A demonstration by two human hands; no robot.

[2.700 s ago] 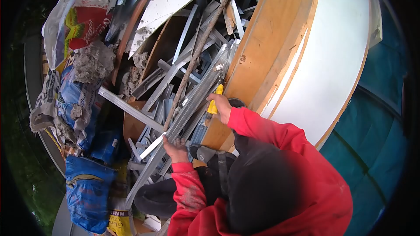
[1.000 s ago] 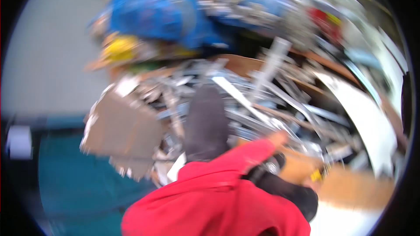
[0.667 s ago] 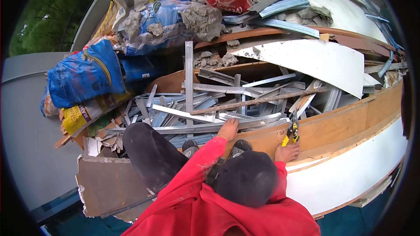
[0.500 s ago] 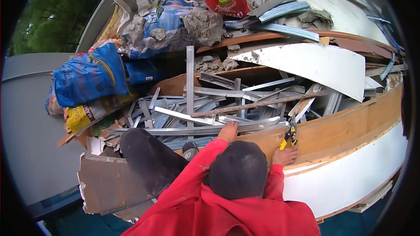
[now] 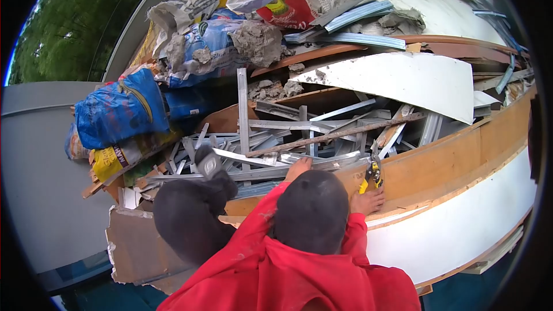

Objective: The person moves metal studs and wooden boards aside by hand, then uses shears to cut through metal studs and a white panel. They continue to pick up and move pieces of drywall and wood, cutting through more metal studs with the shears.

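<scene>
My left hand (image 5: 299,169) lies against a long metal strip (image 5: 337,162) at the near edge of the scrap heap, its fingers extended. Beyond my head, my right hand (image 5: 368,201) rests on the wooden board (image 5: 426,164), around the yellow handles of a pair of snips (image 5: 373,173). The snips' jaws point away from me. Several bent metal profiles (image 5: 271,144) lie tangled in front of my hands, with a rusty rod (image 5: 340,133) across them. A dark cap (image 5: 311,213) hides part of both forearms.
My raised leg (image 5: 184,219) and shoe (image 5: 208,164) are at the left of the pile. Blue sacks (image 5: 121,109) and a rubble-filled bag (image 5: 213,46) lie behind. A white panel (image 5: 397,80) slants across the right. Broken board (image 5: 138,242) is at lower left.
My leg and shoe have moved up and left, the shoe now over the metal pieces. The view has shifted slightly. Both hands remain at the same places on the pile's edge.
</scene>
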